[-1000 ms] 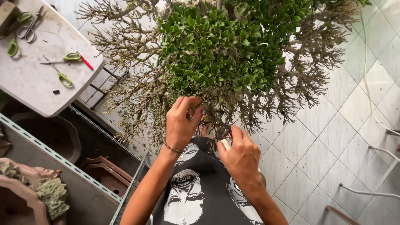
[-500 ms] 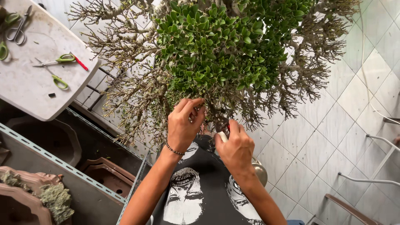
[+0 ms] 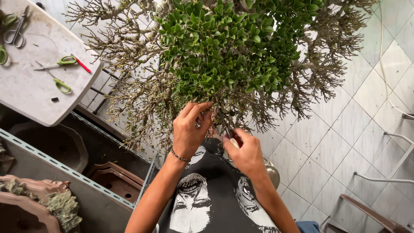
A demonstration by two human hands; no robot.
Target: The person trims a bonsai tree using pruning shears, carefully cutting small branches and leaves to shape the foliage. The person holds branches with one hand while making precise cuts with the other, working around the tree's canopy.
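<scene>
Under the lower edge of a bonsai tree (image 3: 233, 56), at about six o'clock from its crown, both hands work among the twigs. Its centre is a dense dome of small, glossy, oval green leaves; around it spreads a ring of thin, grey-brown, wiry branches, nearly bare and finely forked. The left hand (image 3: 189, 131), with a beaded bracelet (image 3: 180, 156) at the wrist, has its fingers curled up into the twigs, pinching a slender shoot where leaves meet bare wood. The right hand (image 3: 246, 153), just beside it at four o'clock, is closed around a small cutting tool (image 3: 230, 136); only a dark, narrow tip and a pale bit of handle show, pointing up toward the left fingers.

At ten o'clock from the hands lies a pale, flat, rounded-corner tabletop (image 3: 30, 90), matte and speckled. On it rest green-handled scissors (image 3: 58, 73) with thin metal blades spread apart, a red stick (image 3: 83, 65) touching them, and grey metal shears (image 3: 18, 30) at the far corner. At eight o'clock sit brown, shallow, moulded bonsai pots (image 3: 114, 181) and a clump of dry moss (image 3: 62, 209). Glazed white floor tiles (image 3: 345, 142) lie at three o'clock.
</scene>
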